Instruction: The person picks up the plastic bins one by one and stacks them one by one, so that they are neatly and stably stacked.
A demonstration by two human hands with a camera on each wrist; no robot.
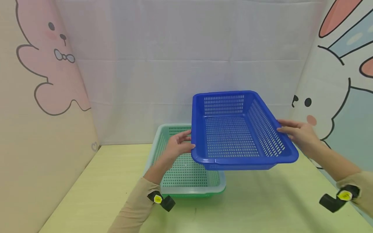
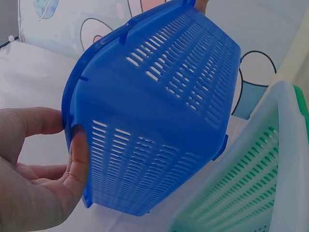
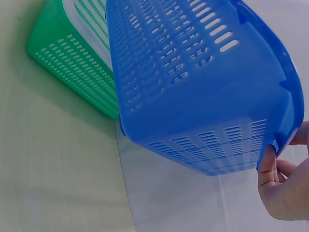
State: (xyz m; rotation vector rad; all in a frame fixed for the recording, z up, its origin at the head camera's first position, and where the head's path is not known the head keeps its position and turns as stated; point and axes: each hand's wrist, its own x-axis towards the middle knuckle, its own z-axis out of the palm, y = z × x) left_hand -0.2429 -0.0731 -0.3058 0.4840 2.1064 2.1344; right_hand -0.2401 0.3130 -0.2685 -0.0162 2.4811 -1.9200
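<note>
A blue rectangular plastic basket (image 1: 230, 136) with slotted walls and floor is held up in the air, tilted, with nothing inside. My left hand (image 1: 177, 145) pinches its left rim between thumb and fingers. On the opposite side my right hand (image 1: 301, 134) grips the right rim; the right wrist view shows that thumb (image 3: 267, 164) against the outer wall. Behind and below, to the left, a pale green basket (image 1: 186, 165) stands on the table, partly hidden by the blue one and my left arm. Its lower outside shows a brighter green (image 3: 72, 63), perhaps a second basket nested beneath.
The light wooden-looking table (image 1: 116, 181) ends at a white cloth backdrop (image 1: 175, 64). Side panels with cartoon animals stand at the left (image 1: 43, 145) and right (image 1: 326, 103). A strapped black device sits on each wrist.
</note>
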